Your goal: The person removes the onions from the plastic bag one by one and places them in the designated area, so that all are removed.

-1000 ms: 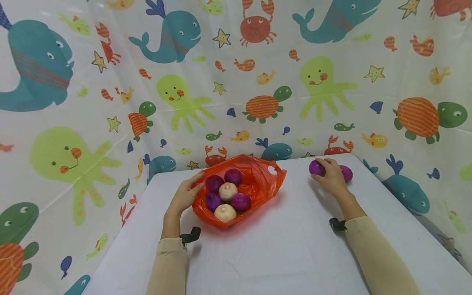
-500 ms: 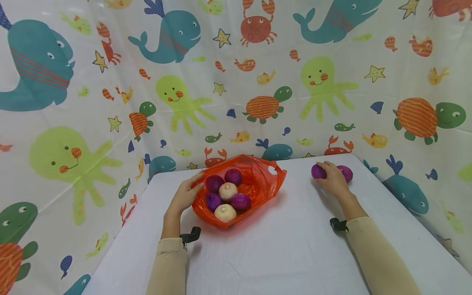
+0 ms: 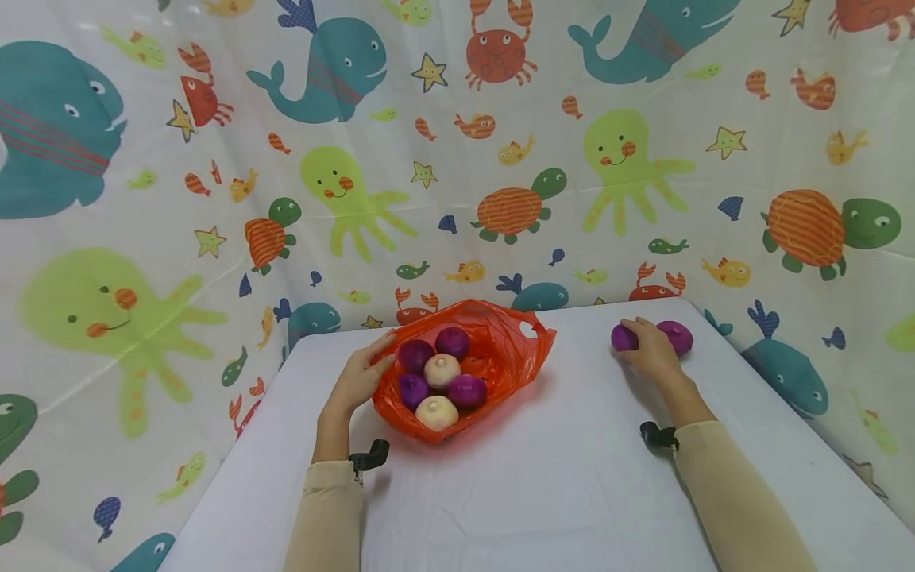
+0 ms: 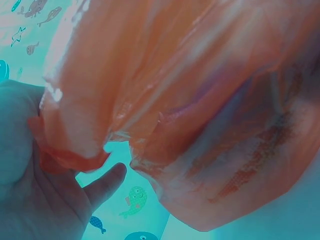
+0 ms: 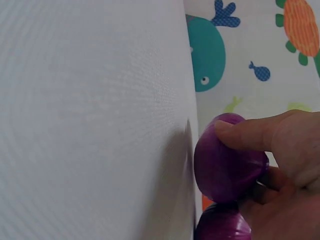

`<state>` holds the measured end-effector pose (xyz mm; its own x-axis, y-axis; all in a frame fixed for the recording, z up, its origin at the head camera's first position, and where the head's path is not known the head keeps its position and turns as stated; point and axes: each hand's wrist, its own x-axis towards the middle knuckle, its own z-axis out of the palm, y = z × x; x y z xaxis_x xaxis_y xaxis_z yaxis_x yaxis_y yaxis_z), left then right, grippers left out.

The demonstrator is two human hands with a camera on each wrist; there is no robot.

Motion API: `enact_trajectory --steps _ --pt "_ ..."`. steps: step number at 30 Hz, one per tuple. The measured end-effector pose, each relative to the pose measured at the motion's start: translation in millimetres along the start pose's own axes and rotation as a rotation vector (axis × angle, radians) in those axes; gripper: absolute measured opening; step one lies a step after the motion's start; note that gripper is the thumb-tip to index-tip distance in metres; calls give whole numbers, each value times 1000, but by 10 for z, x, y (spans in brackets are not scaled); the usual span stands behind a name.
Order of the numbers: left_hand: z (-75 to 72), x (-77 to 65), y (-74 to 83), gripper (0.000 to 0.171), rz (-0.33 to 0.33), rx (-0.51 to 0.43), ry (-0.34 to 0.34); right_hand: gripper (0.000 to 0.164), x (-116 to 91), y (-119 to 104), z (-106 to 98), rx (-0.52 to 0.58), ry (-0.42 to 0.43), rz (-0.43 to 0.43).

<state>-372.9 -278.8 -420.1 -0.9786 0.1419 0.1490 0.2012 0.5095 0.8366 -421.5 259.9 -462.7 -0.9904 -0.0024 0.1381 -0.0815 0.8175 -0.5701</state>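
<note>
At the left side of an orange-red plastic bag (image 3: 511,361), my left hand (image 3: 360,373) holds its rim; the left wrist view shows the bag's edge draped over the hand, with a finger (image 4: 107,185) sticking out below. Inside the opened bag lie several purple onions (image 3: 467,392) and two pale, whitish onions (image 3: 437,413). At the back right of the table, my right hand (image 3: 652,351) grips a purple onion (image 3: 623,338), the thumb pressed on its skin in the right wrist view. Another purple onion (image 3: 676,338) sits right beside that hand, partly hidden by it.
The table (image 3: 515,492) is covered in white cloth. Behind it and along both sides hangs a curtain (image 3: 457,159) printed with sea animals. A small black camera is strapped on each wrist, below beige sleeves (image 3: 736,492).
My right hand has shifted slightly to the right with the onion in it. The other onion beside it has also moved a little to the right. My left hand and the bag stay put.
</note>
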Motion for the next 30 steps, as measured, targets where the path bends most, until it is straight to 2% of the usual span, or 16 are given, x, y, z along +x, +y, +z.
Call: enact_trajectory --steps 6,22,30 --pt "2 -11 5 52 -11 1 2 72 1 8 4 20 -11 40" --pt "-3 -6 -4 51 18 6 3 66 -4 16 -13 -22 27 17" --pt "-2 17 -46 51 20 -9 2 67 -12 -10 -8 -18 34 38"
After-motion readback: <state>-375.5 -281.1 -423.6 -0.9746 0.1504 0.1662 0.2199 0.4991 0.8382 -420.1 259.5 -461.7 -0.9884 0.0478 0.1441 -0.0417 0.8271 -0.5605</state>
